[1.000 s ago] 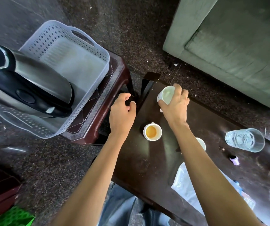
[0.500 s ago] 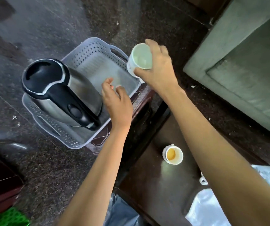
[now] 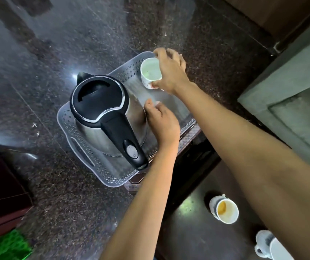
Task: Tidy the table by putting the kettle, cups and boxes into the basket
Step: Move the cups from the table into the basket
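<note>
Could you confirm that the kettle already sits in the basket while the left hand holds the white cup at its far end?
Not quite: in the head view the right hand, not the left hand, holds the white cup. The rest stands: the kettle sits in the basket, and the cup is at its far end.

The kettle (image 3: 98,98) fills half the basket (image 3: 101,171); free room lies beside it.

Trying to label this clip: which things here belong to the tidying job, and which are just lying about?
Job: kettle in the basket; white cup in the right hand; orange-stained cup and third cup on the table.
Lying about: grey-green sofa; green object at lower left.
</note>
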Motion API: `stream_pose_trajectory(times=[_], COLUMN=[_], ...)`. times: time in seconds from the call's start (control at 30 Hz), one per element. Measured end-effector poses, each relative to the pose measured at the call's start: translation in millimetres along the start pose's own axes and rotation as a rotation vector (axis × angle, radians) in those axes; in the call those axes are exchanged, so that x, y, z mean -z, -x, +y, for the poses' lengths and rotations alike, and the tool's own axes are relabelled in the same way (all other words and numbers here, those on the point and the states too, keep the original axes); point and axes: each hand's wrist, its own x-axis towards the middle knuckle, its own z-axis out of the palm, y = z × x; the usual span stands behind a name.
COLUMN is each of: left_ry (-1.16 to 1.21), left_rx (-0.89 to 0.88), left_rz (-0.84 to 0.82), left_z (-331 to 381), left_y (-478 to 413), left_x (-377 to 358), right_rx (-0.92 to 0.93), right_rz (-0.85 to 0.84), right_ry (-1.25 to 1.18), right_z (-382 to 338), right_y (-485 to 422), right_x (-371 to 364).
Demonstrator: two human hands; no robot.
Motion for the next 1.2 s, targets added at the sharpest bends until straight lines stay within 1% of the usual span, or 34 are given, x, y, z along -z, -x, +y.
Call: stream_pose_trajectory(times=[0.13,0.3,0.4,0.47,0.53,0.67,0.73,0.9,1.03,1.2], left_ry=[-0.017,-0.024,-0.018,-0.018,-0.037,-0.077,-0.091,-0.095,-0.156,-0.262], left_rx=[-0.047,-0.087,-0.084,-0.088,-0.115,-0.214,-0.263,-0.359,-0.386,-0.441], left_rz=[0.017,0.014,0.011,0.020,0.022,-0.007,-0.044,-0.196,-0.311,-0.404], left_z=[-4.2,-11.9,-11.9,-10.0,-7.5,-0.3,1.2,-6.7,-27.7,-61.7], left_y=[3.6,2.3,1.1,1.7,3.2,18.8,32.0,71.5,110.4,147.8], left_x=[-1.5,-0.9,-0.2,0.6,2.1,6.5,8.0,3.1,0.8,10.5], right_rx=[-0.035,-0.060,-0.029,-0.009,0.003,0.013,-0.020,-0.208,-0.416,-0.565], right_rz=[-0.019,0.004,-0.008,0.000,0.066,0.310,0.352,0.304,0.196,0.043], right_ry=[-0.042,-0.040,0.003,-0.017,-0.095,-0.194,-0.195,-0.202,-0.212,-0.097], right_z=[1.6,-1.7,0.0,1.7,5.5,30.7,46.5,89.6,112.8,117.9], right_y=[-12.8,-20.6,-18.5,-11.6,0.4,45.2,81.1,189.7,271.1,355.2], right_x=[-10.4,-17.2,-15.8,-8.7,2.6,28.0,39.0,39.7,17.5,-26.5])
